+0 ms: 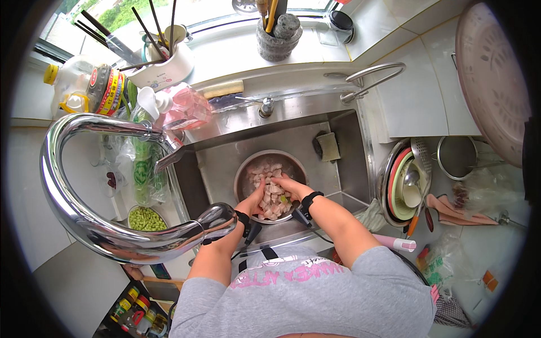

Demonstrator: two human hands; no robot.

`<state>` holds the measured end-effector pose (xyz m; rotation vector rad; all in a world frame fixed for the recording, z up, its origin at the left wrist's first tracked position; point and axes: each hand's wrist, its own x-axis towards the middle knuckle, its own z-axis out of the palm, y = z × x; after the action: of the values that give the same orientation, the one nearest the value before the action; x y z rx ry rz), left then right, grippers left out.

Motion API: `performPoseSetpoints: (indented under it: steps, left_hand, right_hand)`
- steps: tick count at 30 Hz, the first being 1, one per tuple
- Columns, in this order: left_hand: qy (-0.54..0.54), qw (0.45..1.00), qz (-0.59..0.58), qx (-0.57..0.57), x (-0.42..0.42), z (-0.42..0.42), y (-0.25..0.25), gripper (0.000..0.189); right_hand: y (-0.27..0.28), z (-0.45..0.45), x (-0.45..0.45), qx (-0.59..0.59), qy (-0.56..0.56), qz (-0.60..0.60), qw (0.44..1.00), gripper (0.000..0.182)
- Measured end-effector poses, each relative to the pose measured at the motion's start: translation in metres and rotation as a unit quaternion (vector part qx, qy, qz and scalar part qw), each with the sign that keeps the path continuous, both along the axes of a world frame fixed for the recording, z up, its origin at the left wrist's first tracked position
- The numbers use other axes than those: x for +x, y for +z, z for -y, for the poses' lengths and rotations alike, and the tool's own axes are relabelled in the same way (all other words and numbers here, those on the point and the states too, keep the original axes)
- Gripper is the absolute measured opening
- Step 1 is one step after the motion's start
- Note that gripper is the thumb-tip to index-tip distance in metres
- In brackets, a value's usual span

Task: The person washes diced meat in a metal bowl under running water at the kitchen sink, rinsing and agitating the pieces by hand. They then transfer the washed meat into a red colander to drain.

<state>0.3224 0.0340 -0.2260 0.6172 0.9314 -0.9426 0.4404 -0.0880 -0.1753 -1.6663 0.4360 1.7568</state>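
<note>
A round metal bowl [241, 169] stands in the stainless steel sink [219, 148]. Many small chunks of pale raw meat [274, 198] fill it, with a bit of green among them. My left hand [255, 199] reaches into the bowl from the left, its fingers partly hidden in the meat. From the right my right hand [292, 186] cups the same pile, thumb on top. Both hands grip chunks between them. Each wrist wears a black strap with a small device.
A large chrome faucet [55, 169] arches over the left counter and near my left forearm. A scouring sponge [328, 147] lies at the sink's right. Beside the sink are a bowl of green beans [147, 219], a pink soap bottle [188, 107] and stacked basins [395, 181].
</note>
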Motion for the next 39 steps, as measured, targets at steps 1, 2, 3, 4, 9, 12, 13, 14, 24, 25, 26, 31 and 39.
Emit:
performPoseSetpoints:
  steps: [1,2,3,4,9,12,13,14,24,25,26,31,39]
  left_hand:
    - [0.017,1.0,0.007,-0.021,-0.004,0.005,-0.008,0.087]
    - [0.032,0.999,0.004,0.014,-0.008,0.009,-0.016,0.081]
    - [0.02,0.999,0.001,0.032,-0.004,0.01,-0.005,0.078]
    - [0.009,0.999,-0.001,0.053,0.003,0.006,0.017,0.076]
    - [-0.197,0.866,0.256,0.382,0.0,-0.01,0.007,0.048]
    - [-0.355,0.702,0.227,0.574,0.038,-0.013,0.072,0.037]
    - [-0.389,0.635,0.22,0.63,0.043,-0.012,0.076,0.037]
    - [-0.355,0.57,0.249,0.698,0.044,-0.01,0.06,0.039]
    - [-0.263,0.858,0.067,0.437,0.024,-0.012,-0.023,0.068]
    - [-0.188,0.907,0.039,0.375,0.022,-0.012,-0.009,0.072]
    - [-0.11,0.944,0.011,0.309,0.02,-0.012,0.009,0.076]
    - [-0.043,0.996,-0.001,0.074,0.019,-0.006,0.031,0.074]
    - [-0.123,0.939,0.132,0.294,0.001,-0.012,0.031,0.05]
  right_hand:
    - [-0.002,-0.002,-0.001,0.023,0.005,0.009,1.0,0.082]
    - [-0.006,-0.003,0.0,0.045,0.011,0.018,0.999,0.08]
    - [-0.011,-0.002,0.0,0.064,0.01,0.028,0.997,0.077]
    - [-0.011,-0.005,-0.001,0.079,0.007,0.053,0.995,0.069]
    - [0.011,-0.02,-0.001,0.144,0.178,0.265,0.937,0.047]
    - [0.01,-0.034,0.023,0.126,0.316,0.414,0.844,0.033]
    - [0.002,-0.035,0.026,0.164,0.281,0.489,0.809,0.033]
    - [-0.008,-0.038,0.032,0.151,0.302,0.489,0.804,0.034]
    - [-0.1,0.034,0.007,0.071,0.118,0.215,0.967,0.068]
    - [-0.081,0.027,0.004,0.039,0.064,0.156,0.985,0.07]
    - [-0.057,0.021,0.001,0.007,0.01,0.097,0.995,0.072]
    - [0.0,-0.006,-0.018,0.022,-0.069,0.017,0.997,0.066]
    - [0.006,-0.007,-0.018,0.177,0.12,0.221,0.952,0.036]
